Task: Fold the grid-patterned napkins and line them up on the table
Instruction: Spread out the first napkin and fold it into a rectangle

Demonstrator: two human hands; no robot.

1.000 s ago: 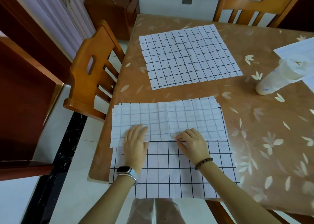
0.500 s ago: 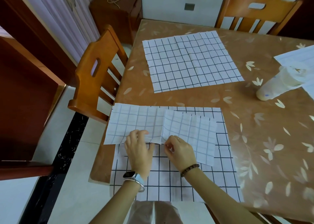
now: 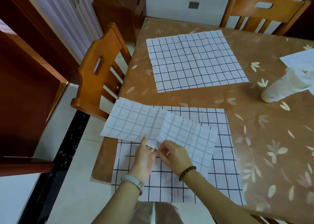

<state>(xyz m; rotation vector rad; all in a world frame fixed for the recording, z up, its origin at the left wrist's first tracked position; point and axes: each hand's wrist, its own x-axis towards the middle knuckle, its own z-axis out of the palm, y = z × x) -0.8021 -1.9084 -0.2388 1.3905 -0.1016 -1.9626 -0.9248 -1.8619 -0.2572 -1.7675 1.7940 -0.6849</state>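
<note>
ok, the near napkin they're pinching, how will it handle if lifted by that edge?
Probably floppy: the near napkin sags and creases where the left hand and right hand pinch its folded flap. Likely light, since fingertips alone raise it. It may slide on the glossy table.

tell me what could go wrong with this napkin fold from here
1. Both the left hand and right hand pinch the white black-grid cloth napkin only at the middle of its folded flap, whose outer corners lie loose and skewed, so the crease may come out crooked.
2. The flap's left corner and the napkin's near edge overhang the brown leaf-patterned table; a pull could drag it off.
</note>
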